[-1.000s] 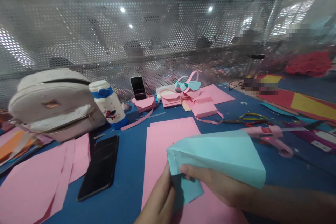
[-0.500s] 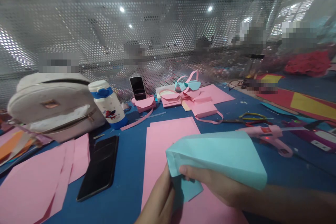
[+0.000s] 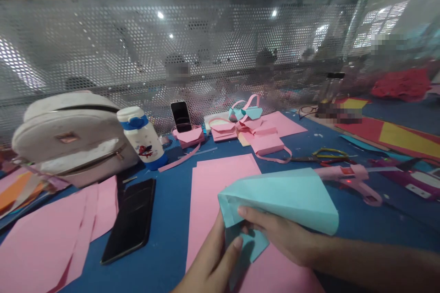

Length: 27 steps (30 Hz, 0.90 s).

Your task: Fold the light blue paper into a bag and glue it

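Both of my hands grip one folded sheet of turquoise paper (image 3: 285, 197) above the table. My left hand (image 3: 215, 252) closes round its lower left end, the thumb lying near a folded flap; some of its fingers are behind the paper. From the right, my right hand (image 3: 278, 233) pinches the creased edge with the thumb on top. The paper's wide curved part rises over my right wrist. Below lie pink paper sheets (image 3: 206, 210). Just right of the turquoise paper rests a pink glue gun (image 3: 357, 176) with a small red light.
Small pink paper bags (image 3: 270, 143) with handles stand at the back. Scissors (image 3: 305, 158) lie right of them. On the left are a black phone (image 3: 132, 219), more pink paper (image 3: 44, 233), a bottle (image 3: 142, 139) and a pale backpack (image 3: 74, 137). A perforated metal screen (image 3: 213, 41) stands behind.
The turquoise paper's wide right end has shifted slightly left and up. My left thumb now shows beside the lower flap, where it was hidden before.
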Each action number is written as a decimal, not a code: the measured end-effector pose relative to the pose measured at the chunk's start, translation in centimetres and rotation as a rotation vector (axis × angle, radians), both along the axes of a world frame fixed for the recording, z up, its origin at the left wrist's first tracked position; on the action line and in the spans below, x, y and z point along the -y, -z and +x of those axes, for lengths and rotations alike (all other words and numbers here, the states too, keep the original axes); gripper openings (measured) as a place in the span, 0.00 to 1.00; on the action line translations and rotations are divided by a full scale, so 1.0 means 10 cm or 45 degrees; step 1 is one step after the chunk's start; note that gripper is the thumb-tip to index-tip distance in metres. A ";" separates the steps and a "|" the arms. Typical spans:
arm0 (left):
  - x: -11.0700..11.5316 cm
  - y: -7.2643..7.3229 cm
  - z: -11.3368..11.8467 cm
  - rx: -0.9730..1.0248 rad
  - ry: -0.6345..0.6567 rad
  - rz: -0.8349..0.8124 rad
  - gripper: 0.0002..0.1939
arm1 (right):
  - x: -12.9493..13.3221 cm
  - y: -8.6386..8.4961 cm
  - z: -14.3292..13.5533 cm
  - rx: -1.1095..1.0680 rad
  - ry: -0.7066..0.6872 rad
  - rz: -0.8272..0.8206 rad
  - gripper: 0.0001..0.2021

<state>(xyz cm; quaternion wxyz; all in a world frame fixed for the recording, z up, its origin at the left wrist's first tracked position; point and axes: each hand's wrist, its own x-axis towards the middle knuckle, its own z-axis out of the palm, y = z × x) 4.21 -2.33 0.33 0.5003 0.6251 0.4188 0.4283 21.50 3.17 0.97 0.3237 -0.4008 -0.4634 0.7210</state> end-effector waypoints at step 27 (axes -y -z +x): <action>-0.39 -0.38 -0.17 0.045 -0.063 0.308 0.10 | -0.07 -0.17 0.05 -0.368 -0.209 -0.013 0.18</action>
